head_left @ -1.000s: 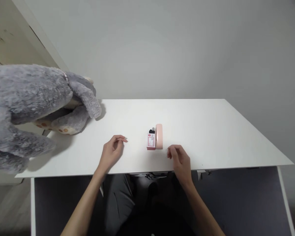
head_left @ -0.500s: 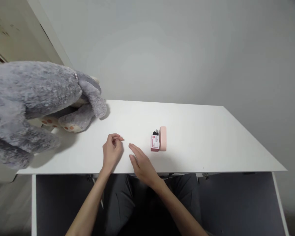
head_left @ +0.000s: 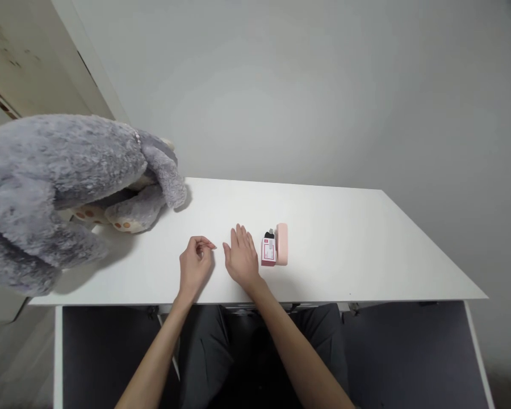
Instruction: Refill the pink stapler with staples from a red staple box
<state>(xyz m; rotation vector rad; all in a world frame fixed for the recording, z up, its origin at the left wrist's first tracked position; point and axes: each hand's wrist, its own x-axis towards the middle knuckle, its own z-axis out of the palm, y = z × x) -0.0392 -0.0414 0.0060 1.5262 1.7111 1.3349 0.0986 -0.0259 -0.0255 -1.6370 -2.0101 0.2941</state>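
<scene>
My left hand (head_left: 195,266) rests on the white table (head_left: 344,250) with its fingers curled in a loose pinch; nothing shows between them. My right hand (head_left: 241,258) lies just to its right, flat on the table with fingers stretched out and apart, holding nothing. A small red-and-white box (head_left: 268,251) with a black part on top stands right beside that hand. A pink rounded object (head_left: 281,243) leans against the box's right side.
A large grey plush toy (head_left: 63,187) covers the table's left end and hangs past its edge. A plain wall runs behind the table. My dark-trousered legs show under the near edge.
My right hand has crossed from the right of the box to its left and flattened on the table beside my left hand. The left hand has stayed put.
</scene>
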